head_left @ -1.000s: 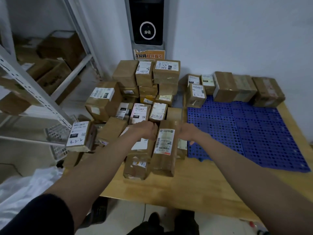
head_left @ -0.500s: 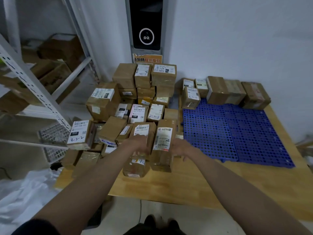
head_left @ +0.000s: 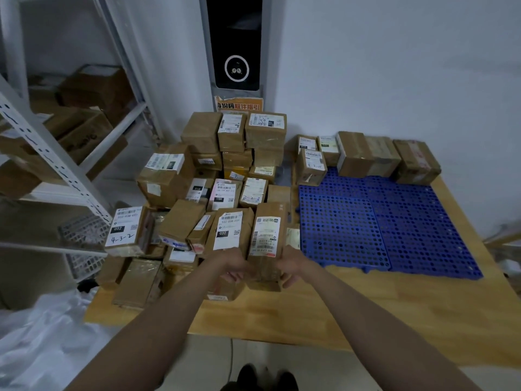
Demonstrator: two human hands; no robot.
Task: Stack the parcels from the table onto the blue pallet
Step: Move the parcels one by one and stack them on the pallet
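Both hands grip one tall brown parcel (head_left: 266, 244) at the near edge of the heap, about the middle of the view. The left hand (head_left: 235, 265) holds its left side with the fingers curled round the lower part. The right hand (head_left: 290, 265) clamps the right side in the same way. The parcel stands upright, with a long white label facing the camera, and its bottom is near the wooden table (head_left: 282, 314); I cannot tell if it touches the table.

Just beside it at 9 o'clock stands another parcel with a "032" label (head_left: 228, 234), which leans a little. The heap of parcels (head_left: 214, 176) fills the table from 9 o'clock to 12 o'clock of the held parcel, many boxes leaning on each other. At the left edge of the heap one box marked "4-3-2" (head_left: 124, 230) stands upright.

The blue pallet (head_left: 389, 227) lies flat on the table at 2 o'clock from the hands, just beside the heap. Along its far edge there is a row of parcels (head_left: 366, 156), touching one another, and one small box marked "4-3-11" (head_left: 311, 166) stands in front of the row's left end.

A white metal shelf (head_left: 50, 153) with cartons is at 10 o'clock. A black device (head_left: 235, 43) hangs on the wall at 12 o'clock.
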